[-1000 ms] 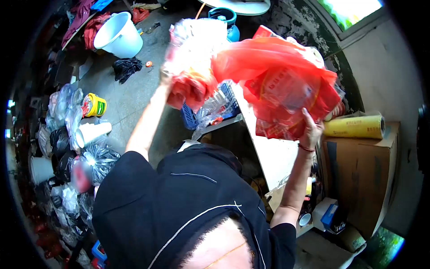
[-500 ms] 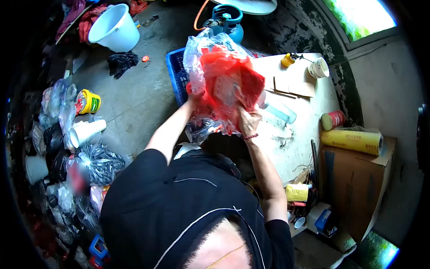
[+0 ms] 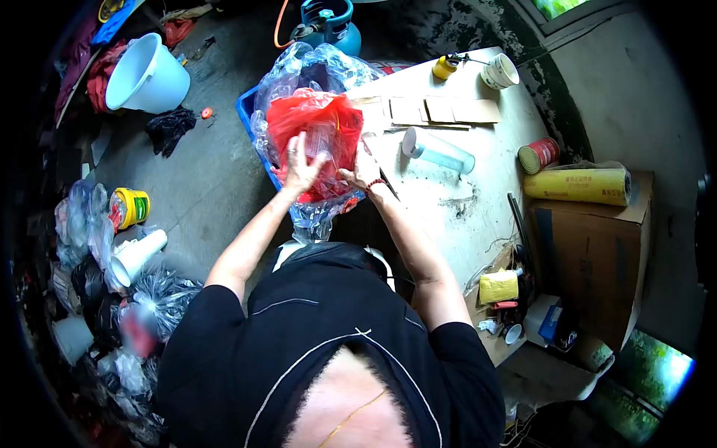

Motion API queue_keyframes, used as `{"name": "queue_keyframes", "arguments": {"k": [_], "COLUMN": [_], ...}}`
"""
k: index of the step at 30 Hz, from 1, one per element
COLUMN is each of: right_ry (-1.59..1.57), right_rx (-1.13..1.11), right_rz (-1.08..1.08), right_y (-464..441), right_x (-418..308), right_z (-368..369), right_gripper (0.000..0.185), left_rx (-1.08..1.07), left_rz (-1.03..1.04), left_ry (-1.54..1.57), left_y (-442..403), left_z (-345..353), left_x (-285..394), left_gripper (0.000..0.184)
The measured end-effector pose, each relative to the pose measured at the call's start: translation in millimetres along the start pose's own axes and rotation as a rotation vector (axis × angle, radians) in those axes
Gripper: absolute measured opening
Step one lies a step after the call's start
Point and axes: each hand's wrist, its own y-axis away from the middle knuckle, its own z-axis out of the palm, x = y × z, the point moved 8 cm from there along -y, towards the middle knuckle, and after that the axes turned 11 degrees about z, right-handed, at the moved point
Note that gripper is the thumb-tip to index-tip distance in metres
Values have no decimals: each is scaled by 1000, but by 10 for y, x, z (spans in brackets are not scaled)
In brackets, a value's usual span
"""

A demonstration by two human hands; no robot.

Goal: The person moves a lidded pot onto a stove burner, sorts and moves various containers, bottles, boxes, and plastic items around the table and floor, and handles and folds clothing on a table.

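Table (image 3: 441,190) right of my right hand (image 3: 364,169), my left fingers (image 3: 301,146) spread wide over the red bag (image 3: 302,112) gripped earlier; right-hand hold unclear.

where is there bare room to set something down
On the table, between the clear cylinder and the red can; a dark smudge lies nearby. The floor is also bare between the yellow tub and the blue crate. Crowded: the crate, where left hand and right hand are at the red bag, and the heaped plastic bags at picture left.
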Motion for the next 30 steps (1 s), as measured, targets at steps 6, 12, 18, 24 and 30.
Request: {"name": "queue_keyframes", "arguments": {"k": [6, 12, 18, 24, 30], "right_ry": [-32, 412, 677, 151, -602], "right_rx": [399, 340, 249, 175, 218], "right_rz": [-92, 166, 37, 24, 183], "right_y": [234, 9, -305, -157, 133], "right_x": [252, 1139, 1708, 1489, 1863], "right_z": [-647, -1218, -1168, -1496, -1565], "right_gripper": [45, 86, 86, 75, 64], "left_rx": [-179, -699, -998, -184, -369], "left_rz": [-88, -319, -253, 28, 430], "left_ry": [93, -176, -138, -43, -252], "left_y": [77, 345, -67, -665, -1116], "left_z": [827, 1290, 1465, 646, 1412], "left_x": [52, -669, -1061, 603, 1132], "left_gripper": [73, 81, 42, 17, 50]}}
